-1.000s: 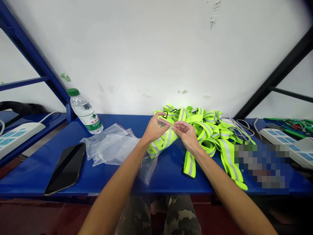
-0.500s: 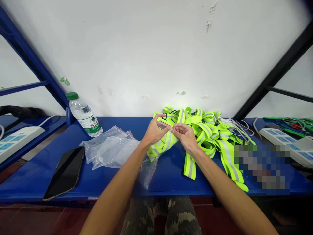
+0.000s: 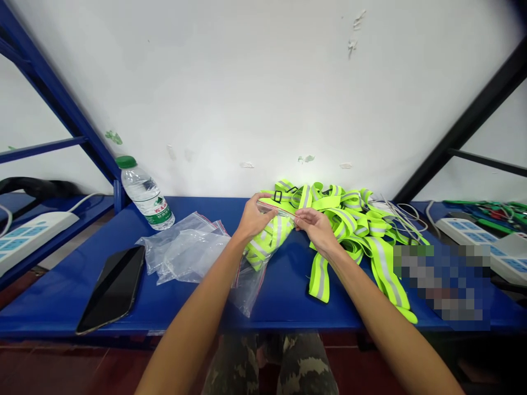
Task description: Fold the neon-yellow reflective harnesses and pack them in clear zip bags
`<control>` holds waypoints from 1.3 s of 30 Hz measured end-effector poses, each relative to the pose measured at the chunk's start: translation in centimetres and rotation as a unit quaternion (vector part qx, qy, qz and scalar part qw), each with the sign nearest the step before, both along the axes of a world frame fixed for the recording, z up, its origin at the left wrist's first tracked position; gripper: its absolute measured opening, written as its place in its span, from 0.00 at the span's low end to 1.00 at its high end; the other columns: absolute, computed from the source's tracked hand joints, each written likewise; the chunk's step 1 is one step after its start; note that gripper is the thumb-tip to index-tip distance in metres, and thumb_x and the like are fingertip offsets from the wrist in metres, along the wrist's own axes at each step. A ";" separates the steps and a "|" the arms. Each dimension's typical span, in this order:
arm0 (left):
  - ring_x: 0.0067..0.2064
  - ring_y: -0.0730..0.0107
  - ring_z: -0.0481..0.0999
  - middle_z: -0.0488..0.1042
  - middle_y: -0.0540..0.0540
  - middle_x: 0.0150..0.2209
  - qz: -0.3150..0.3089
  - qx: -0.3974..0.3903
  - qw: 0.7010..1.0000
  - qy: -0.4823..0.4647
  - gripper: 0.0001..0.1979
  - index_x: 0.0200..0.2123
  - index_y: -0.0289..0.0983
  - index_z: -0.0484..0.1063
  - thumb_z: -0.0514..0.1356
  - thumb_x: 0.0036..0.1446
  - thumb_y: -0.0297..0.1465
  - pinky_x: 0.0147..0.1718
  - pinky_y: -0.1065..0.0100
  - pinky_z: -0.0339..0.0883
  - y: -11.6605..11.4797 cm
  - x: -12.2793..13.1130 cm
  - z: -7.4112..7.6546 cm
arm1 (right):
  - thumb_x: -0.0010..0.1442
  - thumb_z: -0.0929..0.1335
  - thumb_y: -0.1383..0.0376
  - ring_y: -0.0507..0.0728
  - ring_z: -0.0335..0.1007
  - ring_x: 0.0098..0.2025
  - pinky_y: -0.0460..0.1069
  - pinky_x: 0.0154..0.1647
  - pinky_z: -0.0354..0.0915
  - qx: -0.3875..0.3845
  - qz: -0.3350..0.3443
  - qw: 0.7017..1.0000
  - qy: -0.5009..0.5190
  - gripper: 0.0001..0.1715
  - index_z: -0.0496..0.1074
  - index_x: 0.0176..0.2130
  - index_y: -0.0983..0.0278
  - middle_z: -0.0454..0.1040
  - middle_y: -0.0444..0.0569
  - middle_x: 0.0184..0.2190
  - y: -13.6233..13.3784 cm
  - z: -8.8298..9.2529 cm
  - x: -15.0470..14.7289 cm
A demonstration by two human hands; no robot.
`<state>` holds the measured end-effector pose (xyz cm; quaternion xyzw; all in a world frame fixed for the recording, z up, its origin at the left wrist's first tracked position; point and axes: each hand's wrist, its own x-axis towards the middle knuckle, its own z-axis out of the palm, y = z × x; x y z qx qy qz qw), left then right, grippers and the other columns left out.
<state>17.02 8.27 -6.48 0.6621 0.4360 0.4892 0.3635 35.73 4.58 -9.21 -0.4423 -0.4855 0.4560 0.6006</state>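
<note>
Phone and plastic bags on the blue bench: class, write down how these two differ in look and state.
The phone is dark and opaque, while the plastic bags are clear. The phone lies flat and smooth; the bags sit crumpled in a loose heap. Both rest on the blue bench.

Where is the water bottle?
In the head view, the water bottle stands at the back left of the blue shelf, beside a blue upright post, by the white wall and just behind the clear plastic bags.
</note>
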 end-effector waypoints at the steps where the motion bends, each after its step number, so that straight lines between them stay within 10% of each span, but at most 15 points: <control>1: 0.36 0.67 0.78 0.78 0.47 0.33 0.001 0.000 1.000 0.003 0.25 0.49 0.34 0.70 0.67 0.46 0.30 0.35 0.69 0.68 -0.1 0.0 0.1 | 0.36 0.80 0.53 0.51 0.67 0.26 0.49 0.28 0.68 0.009 -0.003 1.000 -0.003 0.25 0.73 0.30 0.63 0.73 0.44 0.25 0.0 -0.1 0.0; 39: 0.40 0.60 0.80 0.81 0.42 0.36 -0.047 0.004 0.998 0.039 0.25 0.50 0.33 0.71 0.68 0.48 0.31 0.41 0.64 0.70 -0.9 0.7 0.1 | 0.44 0.76 0.55 0.53 0.70 0.29 0.49 0.32 0.67 0.071 -0.030 0.996 -0.052 0.17 0.72 0.30 0.61 0.73 0.45 0.26 -0.2 -0.3 -0.5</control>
